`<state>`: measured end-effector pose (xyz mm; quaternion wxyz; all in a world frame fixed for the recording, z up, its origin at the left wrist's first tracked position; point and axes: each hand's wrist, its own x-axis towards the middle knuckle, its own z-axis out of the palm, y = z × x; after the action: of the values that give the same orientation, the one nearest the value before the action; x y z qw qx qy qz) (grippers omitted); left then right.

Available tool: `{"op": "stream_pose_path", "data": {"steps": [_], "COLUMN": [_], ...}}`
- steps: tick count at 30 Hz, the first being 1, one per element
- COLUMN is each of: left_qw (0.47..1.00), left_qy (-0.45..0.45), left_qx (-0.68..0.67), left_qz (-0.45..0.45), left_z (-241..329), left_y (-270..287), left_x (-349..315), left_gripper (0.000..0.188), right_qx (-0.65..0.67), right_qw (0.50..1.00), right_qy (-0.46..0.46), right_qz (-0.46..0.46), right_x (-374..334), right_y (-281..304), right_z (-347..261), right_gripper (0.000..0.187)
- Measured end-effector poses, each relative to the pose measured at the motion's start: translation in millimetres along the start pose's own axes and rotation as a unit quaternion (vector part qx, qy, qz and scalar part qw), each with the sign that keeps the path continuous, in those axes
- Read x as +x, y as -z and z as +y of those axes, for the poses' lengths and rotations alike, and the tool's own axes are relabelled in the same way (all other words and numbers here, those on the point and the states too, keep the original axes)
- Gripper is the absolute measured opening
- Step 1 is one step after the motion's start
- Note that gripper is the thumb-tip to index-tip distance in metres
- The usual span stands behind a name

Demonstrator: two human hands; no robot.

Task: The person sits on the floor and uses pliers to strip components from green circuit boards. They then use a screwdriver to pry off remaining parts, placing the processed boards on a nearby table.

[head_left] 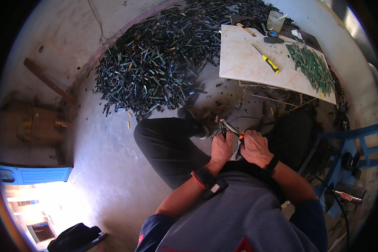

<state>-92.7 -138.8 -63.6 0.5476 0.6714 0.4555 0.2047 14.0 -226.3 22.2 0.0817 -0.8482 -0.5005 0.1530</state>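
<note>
Above my lap, my left hand [221, 148] is closed round a small dark strip [223, 132] that stands up out of the fist. My right hand [256, 147] grips a pair of pliers [232, 127] with orange on the handles. The metal jaws reach leftward to the top of the strip; whether they bite on it is too small to tell. Most of the handles are hidden inside the right hand.
A big heap of dark strips [155, 63] covers the floor ahead. At the far right, a pale board [243, 54] bears a yellow-handled screwdriver [271, 64], a pile of green strips [311, 67] and a plastic cup [275, 21]. A blue chair frame [344, 147] stands at right beside a metal flask [350, 193].
</note>
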Motion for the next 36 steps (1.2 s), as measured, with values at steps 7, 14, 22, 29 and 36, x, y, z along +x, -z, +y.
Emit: {"op": "stream_pose_path", "data": {"steps": [7,14,22,29,36], "left_qw": [0.996,0.993,0.992,0.991,0.869], "left_qy": [-0.058,-0.023,-0.075,0.048,0.231], "left_qx": [0.064,0.118,0.097,-0.028,-0.256], "left_qz": [0.038,0.017,0.017,-0.125,-0.354], "left_z": [20.3,16.2,7.6,30.0,58.1], "left_y": [0.8,0.7,0.8,19.1,69.7], "left_x": [-1.8,1.6,5.0,-1.3,-13.1], "left_gripper": [0.033,0.039,0.034,0.033,0.034], "right_qx": [0.021,0.083,0.092,-0.023,-0.082], "right_qw": [0.999,0.995,0.996,0.994,0.963], "right_qy": [-0.025,-0.022,-0.011,0.087,0.253], "right_qz": [-0.024,-0.043,0.004,0.068,0.037], "right_x": [-2.5,-1.8,0.4,11.8,37.5], "right_y": [2.8,-4.4,-1.7,-1.3,12.2], "right_z": [-7.9,-1.6,1.5,39.8,74.8], "right_gripper": [0.025,0.027,0.028,0.027,0.030]}}
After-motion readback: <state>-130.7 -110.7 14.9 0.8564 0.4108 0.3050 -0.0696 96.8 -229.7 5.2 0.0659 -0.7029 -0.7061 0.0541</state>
